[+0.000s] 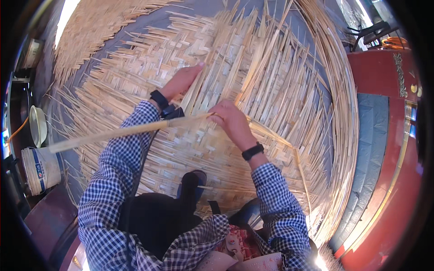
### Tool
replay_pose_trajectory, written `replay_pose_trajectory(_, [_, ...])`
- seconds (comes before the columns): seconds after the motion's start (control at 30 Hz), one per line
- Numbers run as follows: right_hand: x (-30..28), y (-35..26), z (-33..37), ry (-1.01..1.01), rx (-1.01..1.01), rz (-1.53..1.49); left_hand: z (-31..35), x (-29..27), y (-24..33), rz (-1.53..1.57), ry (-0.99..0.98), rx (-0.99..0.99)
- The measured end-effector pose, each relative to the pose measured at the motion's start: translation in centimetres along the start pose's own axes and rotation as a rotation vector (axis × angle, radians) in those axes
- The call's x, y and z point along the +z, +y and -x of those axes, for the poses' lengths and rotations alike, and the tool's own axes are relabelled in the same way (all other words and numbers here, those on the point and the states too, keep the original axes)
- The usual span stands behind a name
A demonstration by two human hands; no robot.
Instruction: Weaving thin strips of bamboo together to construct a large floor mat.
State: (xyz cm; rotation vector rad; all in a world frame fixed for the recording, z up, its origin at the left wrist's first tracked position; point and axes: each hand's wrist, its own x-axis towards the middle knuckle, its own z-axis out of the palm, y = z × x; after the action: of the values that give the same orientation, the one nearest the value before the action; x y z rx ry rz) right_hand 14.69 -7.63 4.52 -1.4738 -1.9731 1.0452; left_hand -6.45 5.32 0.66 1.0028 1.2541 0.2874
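A large woven reed mat (131, 77) spreads before me, its loose strip ends fanning out on the far side and the right. My right hand (231, 123) pinches a long pale reed strip (104, 135). One end of it reaches left across my left forearm; on the other side a strip bends down over the mat, seemingly the same one. Beyond it, my left hand (183, 82) is closed at the upright reed strips (195, 92) in the middle of the weave, its fingertips partly hidden. A dark object (172, 111) shows beside my left wrist, its kind unclear.
Another woven mat (99, 27) lies at the far left. Long loose reeds (346, 122) curve along the right side. A white bucket (43, 171) and a pale basin (38, 126) stand at left. Red furniture (375, 72) and a grey-blue pad (368, 149) border the right. My shoe (194, 183) rests on the mat.
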Motion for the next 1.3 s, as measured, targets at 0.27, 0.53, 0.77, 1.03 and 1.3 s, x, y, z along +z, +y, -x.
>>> replay_pose_trajectory(0.27, [0.5, 0.7, 0.3, 0.258, 0.267, -0.019, 0.6, 3.0, 1.6, 0.788, -0.445, -0.093])
replay_pose_trajectory(0.53, [3.0, 3.9, -1.4, 0.410, 0.490, -0.471, 2.9, 4.7, 0.7, 0.491, -0.306, 0.130])
replay_pose_trajectory(0.77, [-1.2, 3.8, 0.3, 0.100, 0.355, -0.730, 4.5, 5.6, 0.0, -0.069, 0.001, 0.510])
replay_pose_trajectory(1.03, [-6.1, 7.6, 9.2, 0.165, 0.289, 0.574, 3.8, 4.0, -0.8, -0.857, 0.431, 0.334])
replay_pose_trajectory(1.3, [-8.6, 7.9, 8.3, 0.021, 0.270, 0.357, 5.4, 3.4, -1.1, -0.815, 0.359, 0.187])
